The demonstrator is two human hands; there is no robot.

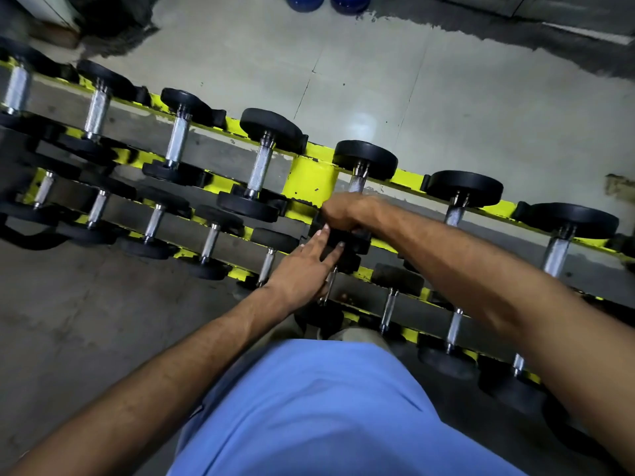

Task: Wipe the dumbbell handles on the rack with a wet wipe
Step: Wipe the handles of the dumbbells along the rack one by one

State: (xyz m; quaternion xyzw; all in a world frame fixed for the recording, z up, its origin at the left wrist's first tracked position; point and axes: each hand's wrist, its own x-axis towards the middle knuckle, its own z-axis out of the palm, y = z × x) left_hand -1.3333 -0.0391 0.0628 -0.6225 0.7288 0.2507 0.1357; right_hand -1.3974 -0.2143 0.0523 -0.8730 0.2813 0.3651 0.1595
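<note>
The right hand (347,211) is clenching round the lower part of a dumbbell handle (357,183) just to the right of the yellow post (309,180). The fist is hiding most of the metal, and I cannot tell whether a wet wipe is folded inside it. The black top weight (366,159) of that dumbbell is sitting just right of the post, on its far side.

The left hand (302,269) is lying flat with its fingers (338,249) straight and slightly spread. The fingertips are pressing on the black bottom weight (354,242) of the same dumbbell, on the near side of the post and just below the right fist. It is gripping nothing.

The rack (409,177) is running slantwise to both sides of the post, carrying two rows of dumbbells with shiny ribbed handles. One upper handle (259,166) is lying just left of the post and another (455,214) well to its right. A lower handle (209,240) is sitting nearer the person and to the left.

Beyond the post a pale tiled floor (360,80) is catching a glare of light. Two blue bottles (309,0) are standing at its far edge. On the near side of the post a blue shirt (309,407) is filling the bottom of the view.
</note>
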